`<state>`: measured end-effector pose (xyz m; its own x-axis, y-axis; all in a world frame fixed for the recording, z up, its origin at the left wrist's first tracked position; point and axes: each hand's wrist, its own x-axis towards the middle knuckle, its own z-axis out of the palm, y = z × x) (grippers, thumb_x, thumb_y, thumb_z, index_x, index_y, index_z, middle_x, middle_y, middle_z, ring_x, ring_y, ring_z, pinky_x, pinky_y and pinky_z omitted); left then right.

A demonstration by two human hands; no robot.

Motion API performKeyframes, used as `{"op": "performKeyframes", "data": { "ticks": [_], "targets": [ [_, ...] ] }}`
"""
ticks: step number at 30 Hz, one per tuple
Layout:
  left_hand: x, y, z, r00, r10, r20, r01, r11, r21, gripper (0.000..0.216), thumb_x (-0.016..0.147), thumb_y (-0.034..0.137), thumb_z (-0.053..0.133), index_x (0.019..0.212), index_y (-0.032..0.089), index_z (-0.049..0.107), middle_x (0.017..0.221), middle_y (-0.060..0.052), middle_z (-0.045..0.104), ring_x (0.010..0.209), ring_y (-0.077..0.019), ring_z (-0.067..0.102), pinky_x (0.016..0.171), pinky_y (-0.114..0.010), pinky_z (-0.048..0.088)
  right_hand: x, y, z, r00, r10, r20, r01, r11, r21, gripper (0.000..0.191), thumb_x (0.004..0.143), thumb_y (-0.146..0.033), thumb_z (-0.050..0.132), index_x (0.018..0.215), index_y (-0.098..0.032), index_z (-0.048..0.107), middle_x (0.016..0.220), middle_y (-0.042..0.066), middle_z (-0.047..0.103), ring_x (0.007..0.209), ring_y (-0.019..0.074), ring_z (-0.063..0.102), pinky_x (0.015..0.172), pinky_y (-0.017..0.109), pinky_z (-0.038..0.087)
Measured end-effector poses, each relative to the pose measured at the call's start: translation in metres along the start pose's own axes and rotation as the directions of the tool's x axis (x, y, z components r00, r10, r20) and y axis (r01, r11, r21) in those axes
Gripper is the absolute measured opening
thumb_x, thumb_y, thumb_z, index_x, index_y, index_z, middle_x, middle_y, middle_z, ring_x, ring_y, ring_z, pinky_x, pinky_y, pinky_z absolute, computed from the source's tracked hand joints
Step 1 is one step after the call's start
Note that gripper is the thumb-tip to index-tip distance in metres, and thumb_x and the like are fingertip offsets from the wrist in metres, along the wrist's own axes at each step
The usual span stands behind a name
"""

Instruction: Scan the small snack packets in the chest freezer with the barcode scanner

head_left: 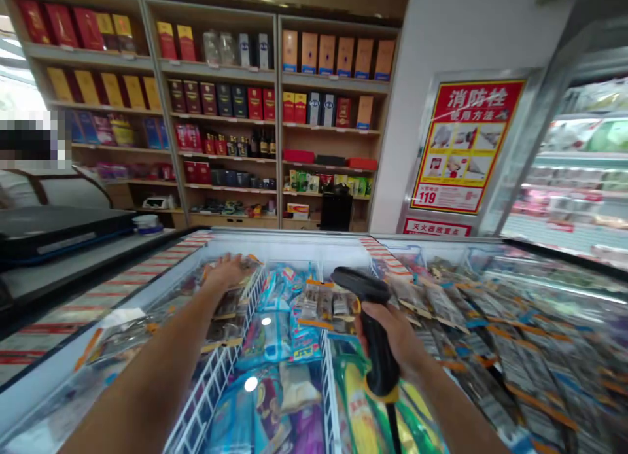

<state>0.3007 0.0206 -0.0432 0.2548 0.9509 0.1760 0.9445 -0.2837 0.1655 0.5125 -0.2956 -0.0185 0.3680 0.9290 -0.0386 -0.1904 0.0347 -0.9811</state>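
Observation:
My right hand (390, 330) is wrapped round the grip of a black and yellow barcode scanner (377, 343), with its cord hanging down over the green and yellow packages (358, 388). At the far left of the freezer, my left hand (226, 271) reaches over dark, orange-edged packets (230, 307). Its fingers look stretched out, though slightly blurred, and their tips are by a packet's edge. Between the hands lie blue bags (269, 330) and a few clear packets with orange strips (316, 303).
White wire dividers (326, 369) split the open chest freezer (289, 251). Many flat packets (510, 336) fill its right side. A black device (63, 225) rests on the left. Behind stand shelves (279, 146) of boxes, a red fire-hydrant poster (466, 146) and a lit display fridge (574, 173).

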Motion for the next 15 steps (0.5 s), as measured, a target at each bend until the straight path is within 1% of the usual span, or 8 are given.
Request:
{"op": "performKeyframes", "data": {
  "ticks": [1,3,5,7,9,10,13,15],
  "targets": [
    [0.007,0.003,0.004,1.000,0.014,0.019,-0.013,1.000,-0.007,0.063,0.068,0.056,0.047,0.119,0.020,0.046,0.131,-0.017,0.038,0.120,-0.0380,0.029,0.090,-0.059,0.020,-0.003,-0.001,0.001,1.000,0.006,-0.012,-0.006,1.000,-0.009,0.031,0.067,-0.043,0.053,0.058,-0.013,0.052,0.042,-0.002,0.049,0.034,0.0076,0.043,0.033,0.019,0.036],
    [0.015,0.015,0.009,0.997,0.053,0.048,-0.051,0.998,-0.034,0.059,0.066,0.053,0.049,0.114,0.019,0.050,0.124,-0.018,0.046,0.116,-0.0381,0.036,0.088,-0.058,0.022,-0.007,-0.002,0.005,0.999,0.016,-0.048,-0.016,1.000,-0.011,0.029,0.065,-0.042,0.055,0.061,-0.013,0.052,0.046,-0.002,0.051,0.035,0.0076,0.044,0.033,0.019,0.036],
    [0.014,0.026,0.009,0.993,0.099,0.063,-0.094,0.993,-0.072,0.053,0.062,0.044,0.056,0.107,0.015,0.054,0.112,-0.018,0.056,0.106,-0.0350,0.047,0.086,-0.052,0.029,-0.008,-0.002,0.008,0.998,0.027,-0.064,-0.027,1.000,-0.002,0.029,0.065,-0.043,0.056,0.063,-0.014,0.051,0.048,-0.001,0.052,0.035,0.0074,0.044,0.033,0.019,0.036],
    [0.005,0.033,0.005,0.990,0.134,0.050,-0.127,0.985,-0.119,0.050,0.057,0.034,0.061,0.103,0.014,0.055,0.104,-0.016,0.060,0.098,-0.0305,0.053,0.082,-0.043,0.035,-0.007,0.000,0.009,0.999,0.023,-0.041,-0.023,1.000,0.012,0.029,0.065,-0.043,0.056,0.063,-0.014,0.051,0.047,-0.002,0.051,0.034,0.0073,0.043,0.033,0.019,0.035],
    [-0.010,0.034,-0.002,0.990,0.140,0.005,-0.137,0.976,-0.172,0.051,0.053,0.029,0.064,0.101,0.017,0.054,0.104,-0.013,0.060,0.097,-0.0282,0.054,0.078,-0.037,0.038,-0.005,0.001,0.009,1.000,0.024,-0.014,-0.024,0.999,0.027,0.028,0.065,-0.042,0.055,0.062,-0.014,0.050,0.044,-0.002,0.050,0.034,0.0076,0.043,0.032,0.019,0.035],
    [-0.019,0.033,-0.006,0.992,0.127,-0.028,-0.130,0.971,-0.201,0.051,0.052,0.029,0.065,0.101,0.017,0.054,0.106,-0.013,0.060,0.097,-0.0282,0.053,0.078,-0.036,0.038,-0.004,0.002,0.010,1.000,0.029,-0.005,-0.029,0.999,0.038,0.028,0.065,-0.042,0.055,0.062,-0.014,0.051,0.043,-0.002,0.049,0.033,0.0076,0.042,0.031,0.019,0.035],
    [-0.053,0.034,-0.018,0.990,0.048,-0.130,-0.087,0.945,-0.314,0.058,0.053,0.036,0.065,0.105,0.015,0.051,0.109,-0.015,0.057,0.098,-0.0291,0.053,0.077,-0.035,0.039,-0.006,0.001,0.012,0.999,0.040,0.017,-0.042,0.994,0.103,0.025,0.065,-0.040,0.054,0.064,-0.015,0.051,0.045,-0.002,0.050,0.033,0.0079,0.043,0.031,0.020,0.036],
    [-0.079,0.040,-0.020,0.983,-0.011,-0.181,-0.066,0.907,-0.415,0.062,0.056,0.042,0.063,0.109,0.013,0.048,0.107,-0.014,0.058,0.096,-0.0270,0.054,0.075,-0.033,0.040,-0.010,-0.002,0.014,0.999,0.036,0.038,-0.043,0.983,0.179,0.023,0.066,-0.038,0.054,0.067,-0.015,0.052,0.048,-0.002,0.053,0.034,0.0081,0.045,0.032,0.020,0.037]
  ]
}}
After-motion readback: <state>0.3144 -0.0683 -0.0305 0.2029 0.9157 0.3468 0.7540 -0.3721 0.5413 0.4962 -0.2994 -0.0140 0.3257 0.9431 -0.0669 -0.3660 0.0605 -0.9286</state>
